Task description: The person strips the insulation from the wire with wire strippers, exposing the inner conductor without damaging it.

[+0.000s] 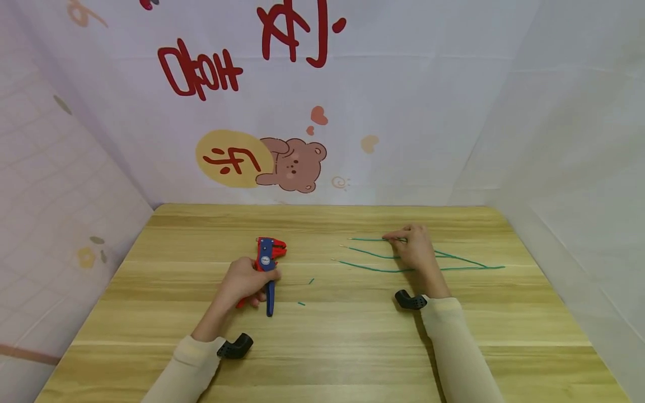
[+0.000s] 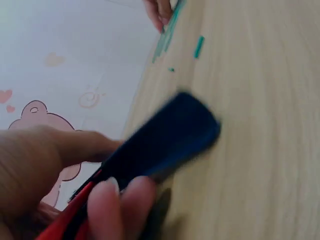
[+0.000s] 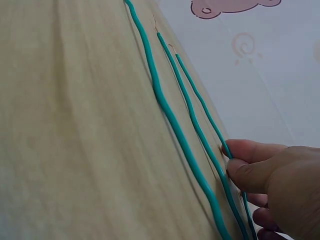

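My left hand [image 1: 246, 278] grips a red and blue wire stripper [image 1: 265, 251] by its handles, with its head toward the back of the table. In the left wrist view, fingertips curl round the blurred blue handle [image 2: 170, 130]. Over on the right, my right hand [image 1: 417, 247] pinches the farthest of three green wires [image 1: 368, 239] between thumb and fingers. The middle wire [image 3: 186, 102] and the near wire [image 3: 170, 117] lie beside it on the table. Bare copper strands show at the left ends of the wires; the right hand hides part of their length.
Two short green offcuts, one farther [image 1: 311, 281] and one nearer [image 1: 301, 303], lie on the wooden table [image 1: 342, 347] between the hands. A printed white cloth [image 1: 413, 112] hangs behind the table. Black curved pieces [image 1: 235, 346] sit at both sleeve cuffs.
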{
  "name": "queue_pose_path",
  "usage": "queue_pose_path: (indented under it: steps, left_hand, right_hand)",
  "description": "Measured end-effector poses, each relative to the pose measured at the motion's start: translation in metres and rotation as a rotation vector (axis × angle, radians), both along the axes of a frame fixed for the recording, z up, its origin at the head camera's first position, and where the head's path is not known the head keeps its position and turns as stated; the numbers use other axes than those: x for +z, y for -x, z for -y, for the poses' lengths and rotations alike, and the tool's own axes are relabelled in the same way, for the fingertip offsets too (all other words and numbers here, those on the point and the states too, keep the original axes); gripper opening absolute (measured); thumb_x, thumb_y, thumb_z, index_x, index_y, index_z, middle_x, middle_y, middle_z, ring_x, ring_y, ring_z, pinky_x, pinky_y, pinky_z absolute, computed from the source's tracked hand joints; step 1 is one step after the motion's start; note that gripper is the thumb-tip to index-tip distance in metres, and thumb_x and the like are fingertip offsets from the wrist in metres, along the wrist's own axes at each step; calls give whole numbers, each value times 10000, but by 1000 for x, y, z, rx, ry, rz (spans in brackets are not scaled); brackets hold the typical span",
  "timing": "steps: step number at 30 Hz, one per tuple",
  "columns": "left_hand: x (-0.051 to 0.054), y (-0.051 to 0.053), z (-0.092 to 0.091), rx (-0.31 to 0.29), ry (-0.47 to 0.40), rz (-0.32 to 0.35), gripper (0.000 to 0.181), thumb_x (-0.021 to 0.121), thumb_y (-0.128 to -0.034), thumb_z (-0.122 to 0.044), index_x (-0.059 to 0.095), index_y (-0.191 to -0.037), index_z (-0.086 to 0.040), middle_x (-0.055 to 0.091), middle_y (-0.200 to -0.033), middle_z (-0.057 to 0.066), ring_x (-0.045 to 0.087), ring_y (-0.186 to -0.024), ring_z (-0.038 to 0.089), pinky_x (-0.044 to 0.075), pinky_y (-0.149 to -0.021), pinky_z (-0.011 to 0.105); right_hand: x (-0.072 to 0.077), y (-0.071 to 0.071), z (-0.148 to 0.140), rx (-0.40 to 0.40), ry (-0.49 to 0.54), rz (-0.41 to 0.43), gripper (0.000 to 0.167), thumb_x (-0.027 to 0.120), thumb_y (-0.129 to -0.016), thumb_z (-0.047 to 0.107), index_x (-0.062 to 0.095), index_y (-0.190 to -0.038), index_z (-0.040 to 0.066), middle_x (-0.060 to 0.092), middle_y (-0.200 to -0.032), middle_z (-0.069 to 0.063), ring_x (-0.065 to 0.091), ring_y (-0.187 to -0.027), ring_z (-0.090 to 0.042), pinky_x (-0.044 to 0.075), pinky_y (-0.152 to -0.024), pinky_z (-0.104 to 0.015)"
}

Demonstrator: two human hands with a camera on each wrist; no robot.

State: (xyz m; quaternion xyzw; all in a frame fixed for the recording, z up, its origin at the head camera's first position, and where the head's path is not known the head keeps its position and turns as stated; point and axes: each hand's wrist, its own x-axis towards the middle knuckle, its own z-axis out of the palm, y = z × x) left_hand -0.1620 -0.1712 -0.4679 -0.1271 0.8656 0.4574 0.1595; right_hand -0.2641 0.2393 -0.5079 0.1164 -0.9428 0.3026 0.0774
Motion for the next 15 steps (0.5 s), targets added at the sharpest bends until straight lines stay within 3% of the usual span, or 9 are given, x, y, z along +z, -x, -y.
queue_pose_path:
  steps: [7, 11, 15]
  left_hand:
    - [8, -3, -7, -111, 416, -41, 564, 738, -820, -614, 553, -597, -130, 451, -522, -19, 457, -447, 166, 287, -422, 256]
    - [10, -5, -10, -128, 514, -53, 627, 715, -797, -695, 493, -539, -169, 400, -501, -42, 422, -443, 161, 253, -419, 261]
    - [10, -6, -10, -127, 552, -67, 637, 718, -787, -712, 472, -523, -187, 365, -500, -55, 408, -458, 160, 232, -428, 263]
  right_hand:
    - [0, -1, 1, -7, 8, -1, 158, 720, -949, 118, 819, -1069, 151, 720, -1101, -181, 561, -1098, -372, 347, -1122, -562]
    - [0, -2, 1, -16, 17, 6, 165, 710, -956, 114, 816, -1079, 144, 707, -1109, -184, 553, -1094, -373, 356, -1105, -558]
    - [-1, -2, 0, -18, 32, 0, 161, 718, -949, 109, 817, -1072, 140, 702, -1098, -190, 556, -1071, -376, 390, -1047, -550]
